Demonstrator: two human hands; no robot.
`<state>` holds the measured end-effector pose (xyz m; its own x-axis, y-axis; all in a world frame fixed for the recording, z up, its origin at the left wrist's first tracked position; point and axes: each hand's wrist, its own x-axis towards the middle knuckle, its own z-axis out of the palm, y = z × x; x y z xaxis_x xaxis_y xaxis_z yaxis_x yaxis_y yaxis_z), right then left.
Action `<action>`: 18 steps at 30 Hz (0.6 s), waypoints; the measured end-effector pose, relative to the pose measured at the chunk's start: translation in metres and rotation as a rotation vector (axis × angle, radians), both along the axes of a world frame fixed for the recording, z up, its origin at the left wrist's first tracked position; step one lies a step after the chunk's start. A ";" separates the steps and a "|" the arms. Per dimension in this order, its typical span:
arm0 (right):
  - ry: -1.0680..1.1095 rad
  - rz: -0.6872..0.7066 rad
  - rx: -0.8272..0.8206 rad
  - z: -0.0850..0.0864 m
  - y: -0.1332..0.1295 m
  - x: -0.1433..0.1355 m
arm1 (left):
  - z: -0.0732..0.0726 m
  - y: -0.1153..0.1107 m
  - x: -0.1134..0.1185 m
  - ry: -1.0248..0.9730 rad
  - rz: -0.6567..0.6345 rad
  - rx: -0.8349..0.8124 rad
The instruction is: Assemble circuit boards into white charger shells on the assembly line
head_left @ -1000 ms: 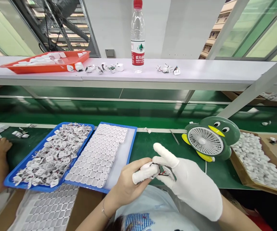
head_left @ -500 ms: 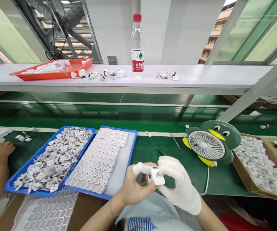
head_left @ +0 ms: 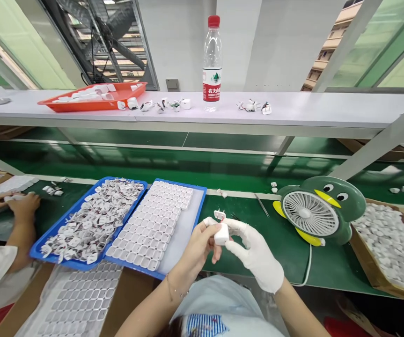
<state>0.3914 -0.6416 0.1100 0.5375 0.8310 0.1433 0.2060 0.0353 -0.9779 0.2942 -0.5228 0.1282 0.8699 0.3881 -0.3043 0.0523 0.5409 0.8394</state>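
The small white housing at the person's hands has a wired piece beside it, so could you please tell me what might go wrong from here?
The white housing is held by the fingertips of the left hand, with the gloved right hand close against it, so it could slip. The wired piece sits just above the housing, and its thin red wires might get tugged or pinched. The left forearm is near the blue tray, which it could perhaps jostle.

Extends bare forearms (head_left: 150, 309), converging forward. Angles left hand (head_left: 195, 247) inward, thumb pressed forward, lower fingers curled. Curves white-gloved right hand (head_left: 258, 255) opposite, thumb and index arched into a C, tips near left thumb.
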 end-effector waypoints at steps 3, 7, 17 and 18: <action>0.186 0.014 -0.012 -0.006 0.002 0.000 | -0.006 0.003 -0.006 0.028 0.028 -0.052; 0.216 -0.090 -0.061 -0.007 -0.005 0.001 | -0.013 0.010 -0.015 0.063 0.066 -0.101; -0.202 0.023 -0.012 -0.043 0.032 -0.041 | -0.025 0.041 -0.049 0.082 0.118 0.090; -0.282 0.036 -0.008 -0.047 0.041 -0.048 | -0.027 0.047 -0.060 0.088 0.125 0.116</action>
